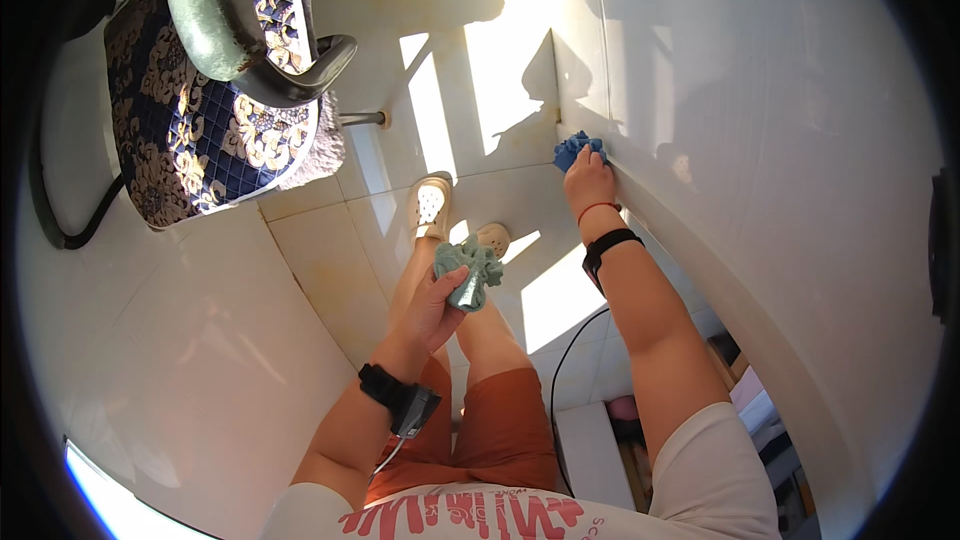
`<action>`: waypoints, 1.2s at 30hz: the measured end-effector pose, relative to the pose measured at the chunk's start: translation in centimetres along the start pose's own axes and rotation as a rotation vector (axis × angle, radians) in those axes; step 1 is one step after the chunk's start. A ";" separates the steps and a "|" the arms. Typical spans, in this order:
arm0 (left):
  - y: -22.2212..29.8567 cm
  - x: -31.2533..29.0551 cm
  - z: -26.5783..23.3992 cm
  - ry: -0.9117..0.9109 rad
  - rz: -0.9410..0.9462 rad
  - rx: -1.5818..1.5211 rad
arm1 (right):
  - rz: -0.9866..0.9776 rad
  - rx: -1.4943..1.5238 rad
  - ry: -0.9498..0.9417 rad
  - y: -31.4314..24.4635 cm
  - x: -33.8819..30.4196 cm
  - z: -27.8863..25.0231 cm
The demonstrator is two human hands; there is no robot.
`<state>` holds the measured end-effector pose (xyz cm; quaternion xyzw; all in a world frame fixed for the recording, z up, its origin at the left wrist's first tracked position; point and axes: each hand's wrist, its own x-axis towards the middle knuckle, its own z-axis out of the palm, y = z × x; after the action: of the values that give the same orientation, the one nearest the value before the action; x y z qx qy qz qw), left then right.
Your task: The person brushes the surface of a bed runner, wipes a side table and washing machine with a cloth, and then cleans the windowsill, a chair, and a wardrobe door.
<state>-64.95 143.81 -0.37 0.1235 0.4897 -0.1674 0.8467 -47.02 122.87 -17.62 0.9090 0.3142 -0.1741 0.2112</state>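
Observation:
My left hand (432, 308) is closed around a crumpled grey-green cloth (474, 280), held out in front of my legs with its folds bunched above the thumb. Reaching forward on the right, my right hand (589, 186) grips a bunched blue cloth (573, 149). The blue cloth is beside the edge of a smooth white surface (760, 130); whether it touches that surface I cannot tell. Most of the right fingers are hidden behind the hand and cloth. A black band with a device (400, 400) is on my left wrist, and another black band (609, 246) is on my right.
A chair with a dark blue flowered cushion (190, 130) and a worn green armrest (205, 5) stands at the far left. Tiled floor (310, 250) with sunlit patches surrounds my beige clogs (431, 202). A black cable (556, 380) runs near my right leg, beside a white box-like piece (592, 450).

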 end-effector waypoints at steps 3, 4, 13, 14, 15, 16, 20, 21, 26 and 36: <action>0.2 0.7 -0.6 0.045 0.007 0.059 | -0.145 -0.068 -0.262 -0.9 1.3 2.1; 0.3 0.6 -1.0 0.041 -0.003 0.069 | -0.138 0.049 -0.462 -1.4 0.9 2.2; 1.0 -4.6 4.4 -0.004 0.003 0.096 | 0.983 2.242 -0.720 3.2 -15.6 -4.7; 1.4 -5.6 5.7 -0.034 0.024 0.128 | 0.954 2.435 -0.659 3.9 -17.3 -6.4; 1.7 -7.1 7.0 -0.052 0.023 0.140 | 1.016 2.573 -0.605 5.2 -19.4 -8.3; 2.2 -7.5 7.8 -0.096 0.012 0.185 | 1.012 2.732 -0.539 6.6 -21.2 -10.0; 3.9 -10.7 10.6 -0.155 -0.028 0.256 | 1.173 2.980 0.188 8.4 -23.3 -20.7; 4.0 -11.0 11.4 -0.171 -0.066 0.277 | 0.960 3.049 0.326 9.1 -23.0 -22.1; 5.4 -15.0 15.7 -0.304 -0.029 0.404 | 0.880 2.505 0.289 9.4 -24.8 -24.9; 4.9 -18.2 19.2 -0.352 -0.170 0.742 | 0.989 1.943 0.838 13.4 -29.8 -32.5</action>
<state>-56.34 144.14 25.12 0.3489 0.2522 -0.4204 0.7987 -54.53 114.58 27.11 0.6980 -0.2945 0.0736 -0.6485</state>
